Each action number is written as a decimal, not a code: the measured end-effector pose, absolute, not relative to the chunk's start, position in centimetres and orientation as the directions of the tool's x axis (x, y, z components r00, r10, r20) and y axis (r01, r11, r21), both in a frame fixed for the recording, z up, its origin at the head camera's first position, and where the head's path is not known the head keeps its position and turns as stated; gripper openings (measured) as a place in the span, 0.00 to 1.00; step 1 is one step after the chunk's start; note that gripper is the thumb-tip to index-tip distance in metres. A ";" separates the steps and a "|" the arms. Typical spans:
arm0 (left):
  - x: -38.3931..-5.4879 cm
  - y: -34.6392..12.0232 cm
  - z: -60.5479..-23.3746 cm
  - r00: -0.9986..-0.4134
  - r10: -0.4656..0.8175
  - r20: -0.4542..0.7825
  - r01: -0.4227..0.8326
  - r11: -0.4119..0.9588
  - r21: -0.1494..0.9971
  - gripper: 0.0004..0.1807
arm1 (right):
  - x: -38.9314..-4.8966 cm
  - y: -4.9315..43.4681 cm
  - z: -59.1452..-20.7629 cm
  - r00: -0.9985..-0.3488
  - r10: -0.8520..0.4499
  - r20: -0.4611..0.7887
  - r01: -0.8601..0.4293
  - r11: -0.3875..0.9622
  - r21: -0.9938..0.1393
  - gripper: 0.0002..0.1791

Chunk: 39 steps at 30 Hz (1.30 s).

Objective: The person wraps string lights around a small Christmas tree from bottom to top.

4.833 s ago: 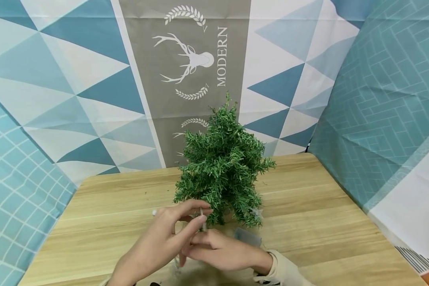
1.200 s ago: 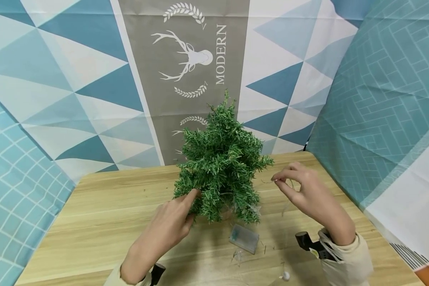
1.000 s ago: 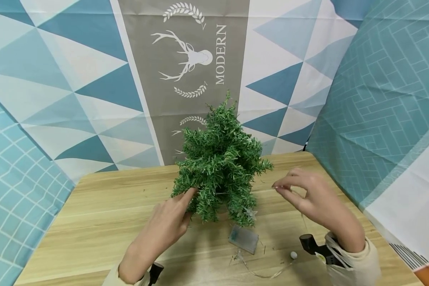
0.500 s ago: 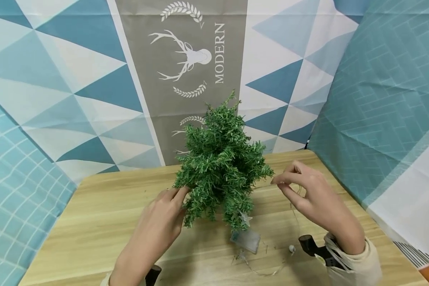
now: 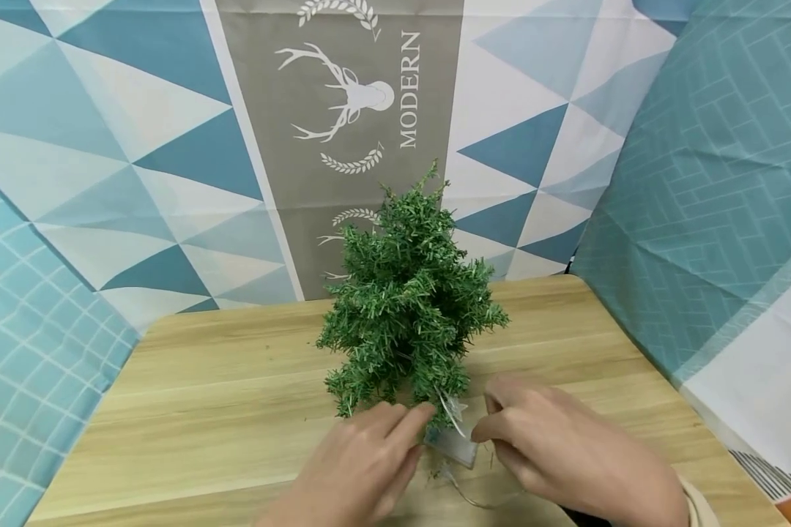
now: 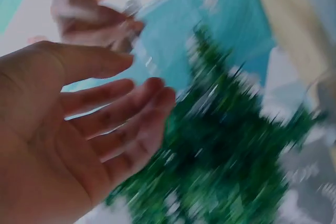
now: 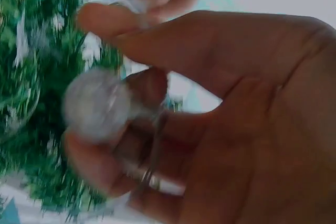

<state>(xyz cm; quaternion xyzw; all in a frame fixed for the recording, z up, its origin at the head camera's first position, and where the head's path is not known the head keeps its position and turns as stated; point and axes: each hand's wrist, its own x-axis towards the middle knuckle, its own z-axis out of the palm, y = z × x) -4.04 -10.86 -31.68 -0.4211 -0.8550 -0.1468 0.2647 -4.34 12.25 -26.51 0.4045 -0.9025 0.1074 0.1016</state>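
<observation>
While your right hand [image 5: 547, 439] is gripping the thin wire [image 7: 156, 150] beside a round bulb [image 7: 97, 103] and your left hand [image 5: 365, 457] is hanging loosely spread, both are now converging before the tree [image 5: 402, 293] rather than flanking it, apparently shifting your work toward the star [image 5: 458, 407] and box [image 5: 456, 445]

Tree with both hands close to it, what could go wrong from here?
The pale strand between the tree and the right grip might snag if pulled. The star beside it could get knocked or tangled. The loose wire on the table may catch as the work goes on.
</observation>
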 end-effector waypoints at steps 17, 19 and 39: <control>-5.2 -7.5 -35.1 -0.513 0.581 0.632 0.714 0.697 -0.061 0.07 | -3.9 10.5 -27.1 -0.721 -0.680 0.134 -0.684 0.729 0.024 0.11; -4.6 -7.8 -35.3 -0.478 0.587 0.654 0.725 0.683 -0.083 0.10 | -3.9 10.4 -26.9 -0.703 -0.697 0.144 -0.703 0.711 0.015 0.11; -5.4 -7.8 -33.3 -0.537 0.510 0.672 0.746 0.659 0.096 0.20 | -5.8 13.1 -25.7 -0.433 -0.571 0.698 -0.815 0.578 -0.033 0.11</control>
